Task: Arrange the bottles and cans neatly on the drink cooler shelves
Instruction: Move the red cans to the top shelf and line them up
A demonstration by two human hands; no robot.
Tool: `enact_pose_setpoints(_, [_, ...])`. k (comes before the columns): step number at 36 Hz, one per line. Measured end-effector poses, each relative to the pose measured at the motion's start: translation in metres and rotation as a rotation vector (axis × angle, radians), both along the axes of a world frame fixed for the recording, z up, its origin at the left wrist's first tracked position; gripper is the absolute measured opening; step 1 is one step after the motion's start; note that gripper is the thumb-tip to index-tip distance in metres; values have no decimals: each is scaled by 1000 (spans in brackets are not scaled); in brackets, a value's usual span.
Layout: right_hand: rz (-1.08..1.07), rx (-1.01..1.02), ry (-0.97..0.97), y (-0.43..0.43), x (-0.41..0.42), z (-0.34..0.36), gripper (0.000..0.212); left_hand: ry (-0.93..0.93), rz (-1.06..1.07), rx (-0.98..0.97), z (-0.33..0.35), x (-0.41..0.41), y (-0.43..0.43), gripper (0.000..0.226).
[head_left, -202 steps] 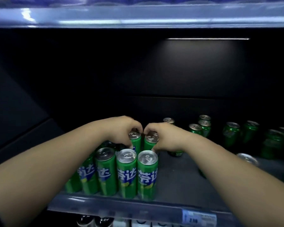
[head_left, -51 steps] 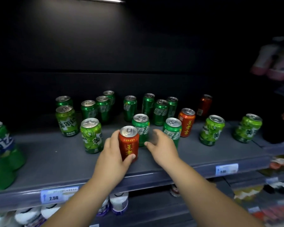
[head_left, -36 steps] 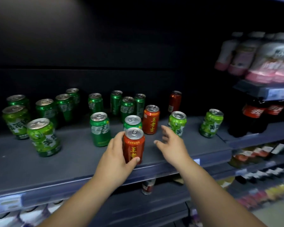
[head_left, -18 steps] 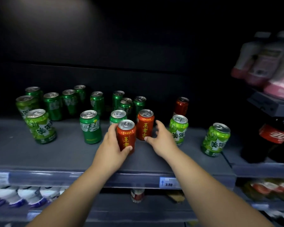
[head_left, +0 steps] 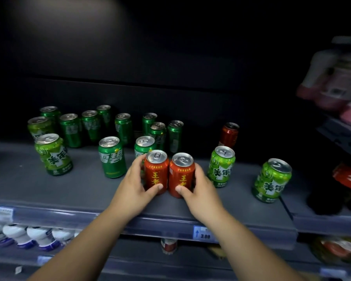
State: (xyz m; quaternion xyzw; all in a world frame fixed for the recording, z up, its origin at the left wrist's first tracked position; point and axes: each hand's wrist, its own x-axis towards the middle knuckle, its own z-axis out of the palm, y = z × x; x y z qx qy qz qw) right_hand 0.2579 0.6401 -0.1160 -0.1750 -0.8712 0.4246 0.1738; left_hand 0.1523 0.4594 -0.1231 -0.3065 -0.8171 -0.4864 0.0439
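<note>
left red can (head_left: 156, 175): glossy orange-red printed metal under my left hand (head_left: 133, 188); bare silver lid.
right red can (head_left: 181, 177): same glossy metal in my right hand (head_left: 200, 191).
dark green cans (head_left: 111, 157), 10 to 12 o'clock: shiny, reflective metal.
light green cans (head_left: 221, 167), 3 o'clock: glossy printed metal, silver tops.
shelf (head_left: 49, 189): smooth, matt grey; material unclear.
back wall (head_left: 170, 57), 12 o'clock: matt black.
price tag (head_left: 204, 234), 6 o'clock: paper, slight sheen.
white bottles (head_left: 18, 234), 8 o'clock: smooth plastic.

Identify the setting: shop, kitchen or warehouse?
Most likely a shop's drinks cooler: a price tag on the shelf edge, many green cans above it, white bottles below. The left hand grips the left red can, the right hand the right red can.
</note>
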Motion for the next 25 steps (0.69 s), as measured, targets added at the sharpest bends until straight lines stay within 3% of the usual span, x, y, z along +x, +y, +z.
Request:
enact_pose_setpoints(5, [16,-6,2,-4,6,-3,68,-8,-3,6,0,0,-1,92])
enact_pose_setpoints(16, [3,107,21,-9,11,-1,83,-34,20,-15,-3,0,-4,83])
enact_pose_setpoints(20, [15,73,23,-10,12,1,94,-48,9,-17,1,2,-4,87])
enact_pose_setpoints(25, [-8,66,7,-12,11,3,91,-73,-23,-44,2,1,-4,101])
